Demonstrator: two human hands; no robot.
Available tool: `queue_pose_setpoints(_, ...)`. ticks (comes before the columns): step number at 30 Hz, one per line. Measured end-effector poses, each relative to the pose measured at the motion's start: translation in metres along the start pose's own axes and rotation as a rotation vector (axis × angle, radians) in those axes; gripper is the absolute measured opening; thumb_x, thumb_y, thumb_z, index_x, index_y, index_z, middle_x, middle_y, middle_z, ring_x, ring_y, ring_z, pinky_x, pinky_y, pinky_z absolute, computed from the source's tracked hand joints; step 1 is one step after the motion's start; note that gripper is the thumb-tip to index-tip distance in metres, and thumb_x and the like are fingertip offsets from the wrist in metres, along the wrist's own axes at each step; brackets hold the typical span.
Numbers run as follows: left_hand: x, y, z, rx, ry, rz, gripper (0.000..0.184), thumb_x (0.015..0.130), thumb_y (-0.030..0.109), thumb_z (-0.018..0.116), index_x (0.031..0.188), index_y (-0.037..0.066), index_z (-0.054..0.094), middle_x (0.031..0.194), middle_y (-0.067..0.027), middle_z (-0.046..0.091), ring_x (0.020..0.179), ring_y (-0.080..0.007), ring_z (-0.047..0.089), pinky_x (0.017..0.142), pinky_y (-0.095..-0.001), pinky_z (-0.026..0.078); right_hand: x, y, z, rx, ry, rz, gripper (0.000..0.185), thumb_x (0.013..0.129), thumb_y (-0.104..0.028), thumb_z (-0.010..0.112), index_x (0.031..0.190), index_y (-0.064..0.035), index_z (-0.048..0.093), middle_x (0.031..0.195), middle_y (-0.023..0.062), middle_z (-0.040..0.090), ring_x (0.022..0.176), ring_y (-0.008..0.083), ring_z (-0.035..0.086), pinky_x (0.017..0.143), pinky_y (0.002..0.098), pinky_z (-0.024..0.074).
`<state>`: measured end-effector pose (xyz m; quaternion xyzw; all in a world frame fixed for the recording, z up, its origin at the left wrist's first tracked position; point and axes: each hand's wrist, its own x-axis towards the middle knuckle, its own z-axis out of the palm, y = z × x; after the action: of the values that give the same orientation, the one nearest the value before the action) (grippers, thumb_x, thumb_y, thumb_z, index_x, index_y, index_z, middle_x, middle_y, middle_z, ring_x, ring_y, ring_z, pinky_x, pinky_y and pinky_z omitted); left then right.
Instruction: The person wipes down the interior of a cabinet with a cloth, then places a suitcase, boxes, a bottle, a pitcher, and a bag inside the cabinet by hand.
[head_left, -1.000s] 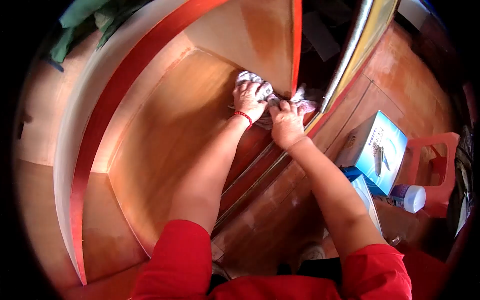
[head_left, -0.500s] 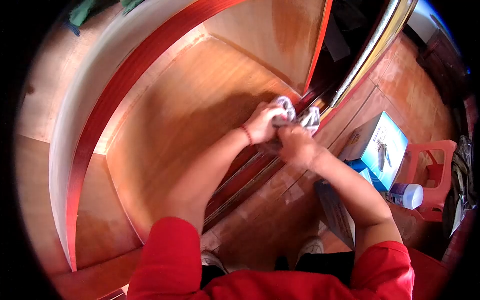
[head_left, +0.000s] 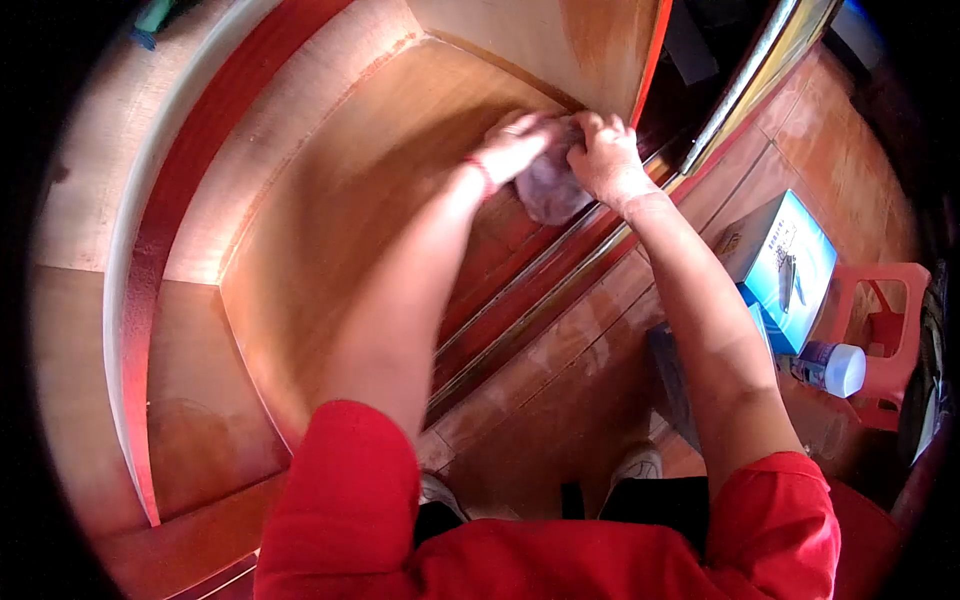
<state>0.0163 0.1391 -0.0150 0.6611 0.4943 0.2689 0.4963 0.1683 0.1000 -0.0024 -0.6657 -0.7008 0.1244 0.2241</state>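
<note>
A crumpled greyish-purple cloth (head_left: 552,188) lies bunched between my hands near the front edge of a wooden cabinet floor (head_left: 350,200). My left hand (head_left: 515,148), blurred and with a red bead bracelet at the wrist, has its fingers bent over the cloth's upper left side. On the right side of the cloth is my right hand (head_left: 606,160), its fingers curled on it close to the lower end of a red-edged upright panel (head_left: 600,50). Metal-lined door tracks (head_left: 530,280) run just below the cloth.
To the right stand a blue and white box (head_left: 785,265), a white-capped bottle (head_left: 835,368) and a red plastic stool (head_left: 905,330) on the tiled floor. A curved red and white edge (head_left: 150,250) crosses the left. Green cloth (head_left: 152,18) shows at the top left.
Both hands have moved up with the cloth, toward the foot of the upright panel. The cloth hangs lower between them, and the view has shifted slightly.
</note>
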Motion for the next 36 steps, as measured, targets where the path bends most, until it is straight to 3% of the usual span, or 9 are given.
queue_pose_setpoints(2, 0.010, 0.007, 0.030, 0.805, 0.201, -0.015, 0.045, 0.077, 0.051, 0.053, 0.116, 0.030, 0.052, 0.127, -0.0081, 0.043, 0.119, -0.0301, 0.037, 0.099, -0.0471, 0.028, -0.010, 0.020, 0.022, -0.056, -0.089, 0.003, 0.054, 0.075, -0.015, 0.049, 0.127, -0.0136, 0.036, 0.133, 0.0120, 0.033, 0.121, 0.0336, 0.031, 0.099, 0.0483, 0.0283)
queue_pose_setpoints(4, 0.000, 0.020, 0.031, 0.903, 0.155, -0.049, 0.045, 0.075, 0.055, 0.051, 0.112, 0.029, 0.054, 0.124, -0.0080, 0.044, 0.116, -0.0309, 0.038, 0.095, -0.0524, 0.029, -0.025, 0.027, 0.027, -0.159, 0.070, -0.108, 0.054, 0.074, -0.015, 0.049, 0.127, -0.0148, 0.038, 0.133, 0.0117, 0.035, 0.122, 0.0322, 0.032, 0.097, 0.0477, 0.0313)
queue_pose_setpoints(7, -0.015, 0.007, 0.019, 0.844, 0.142, 0.034, 0.042, 0.074, 0.048, 0.054, 0.108, 0.024, 0.057, 0.117, -0.0111, 0.049, 0.109, -0.0327, 0.043, 0.093, -0.0459, 0.034, -0.020, 0.022, 0.009, -0.077, -0.070, -0.131, 0.049, 0.067, -0.020, 0.059, 0.114, -0.0098, 0.049, 0.117, 0.0132, 0.050, 0.112, 0.0323, 0.044, 0.093, 0.0407, 0.0369)
queue_pose_setpoints(16, -0.119, -0.035, -0.002, 0.442, 0.193, 0.461, 0.029, 0.065, 0.020, 0.066, 0.090, 0.010, 0.056, 0.086, -0.0133, 0.057, 0.085, -0.0328, 0.054, 0.074, -0.0384, 0.045, -0.070, -0.014, 0.023, 0.086, -0.069, -0.430, 0.039, 0.059, -0.017, 0.064, 0.092, -0.0067, 0.047, 0.096, 0.0159, 0.054, 0.092, 0.0328, 0.052, 0.079, 0.0432, 0.0419)
queue_pose_setpoints(24, -0.279, -0.029, -0.043, 0.502, 0.035, -0.135, 0.030, 0.065, 0.021, 0.066, 0.088, 0.007, 0.053, 0.080, -0.0150, 0.058, 0.075, -0.0270, 0.059, 0.067, -0.0345, 0.047, -0.156, -0.103, 0.046, 0.339, -0.234, -0.793, 0.033, 0.058, -0.016, 0.065, 0.086, -0.0045, 0.051, 0.085, 0.0147, 0.054, 0.079, 0.0307, 0.056, 0.070, 0.0430, 0.0438)
queue_pose_setpoints(26, -0.317, -0.020, -0.057, 0.494, -0.141, -0.422, 0.037, 0.066, 0.020, 0.067, 0.099, 0.008, 0.055, 0.083, -0.0051, 0.058, 0.079, -0.0125, 0.055, 0.073, -0.0283, 0.046, -0.182, -0.129, 0.057, 0.396, -0.315, -0.879, 0.035, 0.057, -0.022, 0.067, 0.085, -0.0046, 0.054, 0.081, 0.0160, 0.056, 0.077, 0.0311, 0.057, 0.067, 0.0427, 0.0450)
queue_pose_setpoints(28, -0.360, -0.024, -0.061, 0.051, -0.221, -0.505, 0.034, 0.068, 0.015, 0.064, 0.100, 0.008, 0.056, 0.081, -0.0016, 0.058, 0.078, -0.0114, 0.055, 0.074, -0.0277, 0.046, -0.211, -0.154, 0.047, 0.405, -0.666, -0.871, 0.039, 0.057, -0.025, 0.067, 0.086, -0.0022, 0.055, 0.081, 0.0193, 0.059, 0.078, 0.0326, 0.059, 0.069, 0.0444, 0.0461)
queue_pose_setpoints(31, -0.373, 0.010, -0.086, 0.268, -0.567, -0.562, 0.026, 0.069, 0.010, 0.060, 0.095, 0.009, 0.058, 0.082, 0.0009, 0.057, 0.077, -0.0083, 0.053, 0.071, -0.0258, 0.045, -0.264, -0.169, 0.083, 0.897, -0.978, -0.802, 0.041, 0.058, -0.025, 0.066, 0.087, 0.0004, 0.055, 0.084, 0.0217, 0.060, 0.081, 0.0341, 0.060, 0.074, 0.0442, 0.0461)
queue_pose_setpoints(36, -0.353, 0.046, -0.107, 0.073, -0.208, -0.663, 0.013, 0.075, 0.009, 0.056, 0.087, 0.006, 0.056, 0.076, 0.0042, 0.052, 0.072, -0.0056, 0.049, 0.065, -0.0223, 0.043, -0.205, -0.158, 0.018, 0.787, -0.997, -0.614, 0.038, 0.058, -0.020, 0.065, 0.087, 0.0005, 0.051, 0.082, 0.0203, 0.057, 0.079, 0.0324, 0.058, 0.069, 0.0389, 0.0465)
